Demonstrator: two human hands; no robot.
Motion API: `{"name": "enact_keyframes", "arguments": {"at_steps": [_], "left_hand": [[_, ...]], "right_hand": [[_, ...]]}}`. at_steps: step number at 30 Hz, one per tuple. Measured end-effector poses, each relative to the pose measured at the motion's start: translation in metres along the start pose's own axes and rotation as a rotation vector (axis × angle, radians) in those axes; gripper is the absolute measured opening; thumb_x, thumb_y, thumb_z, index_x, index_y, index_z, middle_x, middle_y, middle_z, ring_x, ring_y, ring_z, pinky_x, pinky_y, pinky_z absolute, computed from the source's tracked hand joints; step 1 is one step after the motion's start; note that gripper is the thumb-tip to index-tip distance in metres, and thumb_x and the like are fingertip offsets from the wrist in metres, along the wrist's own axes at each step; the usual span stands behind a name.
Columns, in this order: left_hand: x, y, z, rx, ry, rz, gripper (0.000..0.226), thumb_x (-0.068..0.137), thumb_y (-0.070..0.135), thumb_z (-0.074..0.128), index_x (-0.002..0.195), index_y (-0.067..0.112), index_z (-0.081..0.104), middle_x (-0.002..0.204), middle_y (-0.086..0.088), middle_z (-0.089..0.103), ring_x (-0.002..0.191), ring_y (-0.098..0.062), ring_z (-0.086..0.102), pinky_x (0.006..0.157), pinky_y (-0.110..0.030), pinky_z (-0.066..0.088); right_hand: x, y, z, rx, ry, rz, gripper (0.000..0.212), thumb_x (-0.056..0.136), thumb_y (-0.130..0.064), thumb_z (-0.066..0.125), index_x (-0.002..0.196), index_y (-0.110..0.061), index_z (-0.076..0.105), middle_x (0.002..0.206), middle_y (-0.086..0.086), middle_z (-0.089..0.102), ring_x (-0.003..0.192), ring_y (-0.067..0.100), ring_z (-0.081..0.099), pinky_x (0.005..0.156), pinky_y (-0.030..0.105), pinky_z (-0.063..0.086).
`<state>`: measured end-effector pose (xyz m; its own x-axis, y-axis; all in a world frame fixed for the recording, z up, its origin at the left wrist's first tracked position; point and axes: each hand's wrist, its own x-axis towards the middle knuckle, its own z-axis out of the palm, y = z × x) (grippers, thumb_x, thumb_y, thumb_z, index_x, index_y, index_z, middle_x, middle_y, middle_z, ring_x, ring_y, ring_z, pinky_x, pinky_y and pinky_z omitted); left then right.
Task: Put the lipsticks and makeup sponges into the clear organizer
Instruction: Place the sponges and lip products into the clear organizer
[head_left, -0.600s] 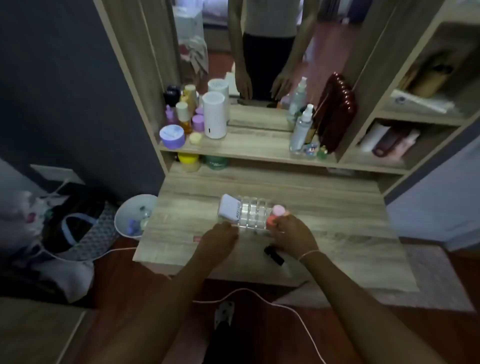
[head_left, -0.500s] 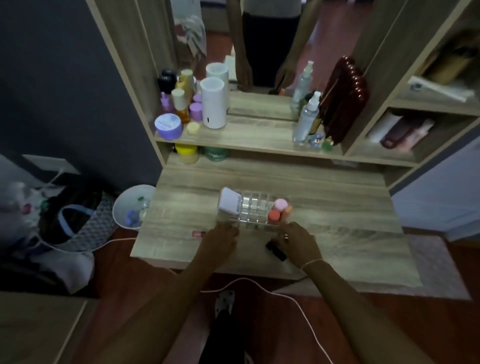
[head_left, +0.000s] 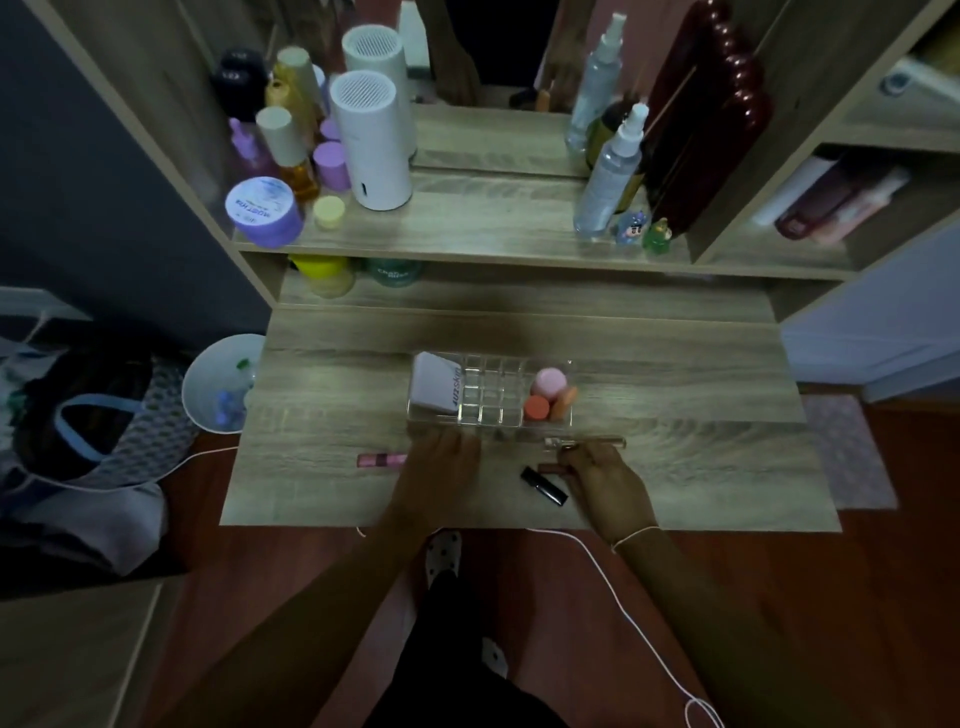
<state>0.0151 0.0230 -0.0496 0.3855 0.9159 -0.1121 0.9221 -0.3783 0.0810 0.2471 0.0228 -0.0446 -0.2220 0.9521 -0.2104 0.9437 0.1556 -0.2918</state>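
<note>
The clear organizer (head_left: 488, 415) stands mid-table. Its right compartment holds a pink sponge (head_left: 550, 381), a red-orange sponge (head_left: 536, 408) and an orange sponge (head_left: 565, 401); a white tube (head_left: 435, 389) fills its left end. My left hand (head_left: 441, 465) rests flat against the organizer's front wall, holding nothing. A pink lipstick (head_left: 382, 460) lies just left of that hand. My right hand (head_left: 605, 475) has its fingers curled on the end of a brown lipstick (head_left: 551, 469). A clear rose tube (head_left: 597, 442) lies behind those fingers, and a black lipstick (head_left: 543, 485) lies beside them.
The shelf above holds a white cylinder (head_left: 371, 140), a purple jar (head_left: 263, 210), spray bottles (head_left: 610, 171) and small jars. A mirror sits behind them. A white bin (head_left: 221, 384) stands left of the table (head_left: 701, 467), and a white cable (head_left: 613, 577) hangs in front.
My right hand has drawn back from the sponge compartment to the lipsticks in front of the organizer. The sponges stay inside. My left hand has kept its place.
</note>
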Motion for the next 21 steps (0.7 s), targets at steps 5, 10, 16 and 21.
{"name": "enact_keyframes", "arguments": {"at_steps": [5, 10, 16, 21], "left_hand": [[0.01, 0.003, -0.015, -0.236, 0.004, 0.006, 0.028, 0.077, 0.005, 0.07, 0.104, 0.005, 0.064, 0.088, -0.018, 0.067, 0.071, -0.029, 0.068, 0.057, -0.035, 0.055], [0.019, 0.001, -0.022, -0.606, 0.094, -0.226, 0.024, 0.092, 0.035, 0.054, 0.108, 0.018, 0.058, 0.093, -0.002, 0.062, 0.088, -0.03, 0.064, 0.075, -0.043, 0.055], [0.022, -0.007, -0.029, -0.704, 0.241, -0.167, 0.026, 0.096, 0.012, 0.051, 0.12, 0.007, 0.058, 0.11, -0.016, 0.061, 0.094, -0.027, 0.062, 0.079, -0.028, 0.048], [0.023, -0.022, -0.034, -0.839, 0.256, -0.274, 0.024, 0.093, 0.02, 0.057, 0.117, 0.016, 0.06, 0.109, -0.005, 0.065, 0.086, -0.009, 0.058, 0.069, -0.005, 0.039]], "right_hand": [[0.001, -0.005, -0.015, -0.009, 0.097, -0.08, 0.026, 0.077, -0.015, 0.073, 0.102, -0.022, 0.071, 0.096, 0.005, 0.073, 0.087, 0.032, 0.064, 0.072, 0.04, 0.054], [0.001, -0.018, -0.029, 0.152, 0.07, -0.117, 0.038, 0.087, -0.02, 0.059, 0.125, -0.027, 0.055, 0.109, 0.002, 0.069, 0.098, 0.024, 0.06, 0.078, 0.033, 0.048], [0.011, -0.039, -0.032, 0.271, 0.081, -0.154, 0.048, 0.088, -0.016, 0.059, 0.134, -0.025, 0.048, 0.117, 0.003, 0.067, 0.098, 0.022, 0.063, 0.074, 0.026, 0.045], [0.027, -0.054, -0.031, 0.36, 0.072, -0.11, 0.046, 0.09, -0.018, 0.055, 0.134, -0.026, 0.045, 0.119, 0.009, 0.065, 0.093, 0.025, 0.065, 0.074, 0.035, 0.052]]}}
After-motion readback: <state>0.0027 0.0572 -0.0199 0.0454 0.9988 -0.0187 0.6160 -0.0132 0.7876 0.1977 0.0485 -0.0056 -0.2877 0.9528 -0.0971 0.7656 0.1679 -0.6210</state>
